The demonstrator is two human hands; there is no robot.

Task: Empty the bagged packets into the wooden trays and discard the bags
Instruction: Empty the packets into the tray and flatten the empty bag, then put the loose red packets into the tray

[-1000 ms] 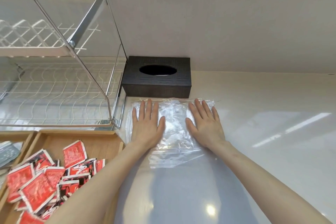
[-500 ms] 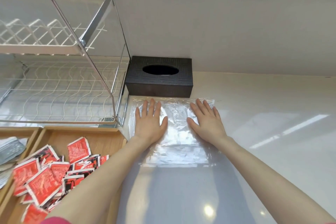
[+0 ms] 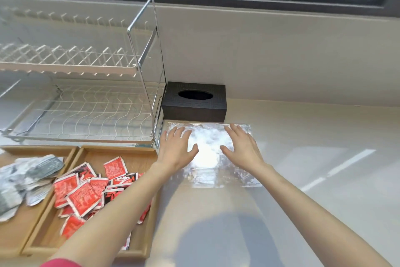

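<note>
An empty clear plastic bag (image 3: 207, 152) lies flat on the white counter in front of a black tissue box. My left hand (image 3: 176, 149) rests palm down on the bag's left part with fingers spread. My right hand (image 3: 242, 147) lies flat on its right part, fingers apart too. Neither hand grips anything. At the lower left, a wooden tray (image 3: 121, 152) holds several red packets (image 3: 84, 193). Beside it, a second wooden tray (image 3: 43, 149) holds silver-grey packets (image 3: 26, 178).
The black tissue box (image 3: 194, 102) stands against the wall just beyond the bag. A two-tier wire dish rack (image 3: 86, 102) fills the left behind the trays. A window runs along the top. White counter (image 3: 313, 180) stretches to the right.
The camera has tilted up, so the window and more of the trays show. Both hands stay flat on the bag, which now lies smoother.
</note>
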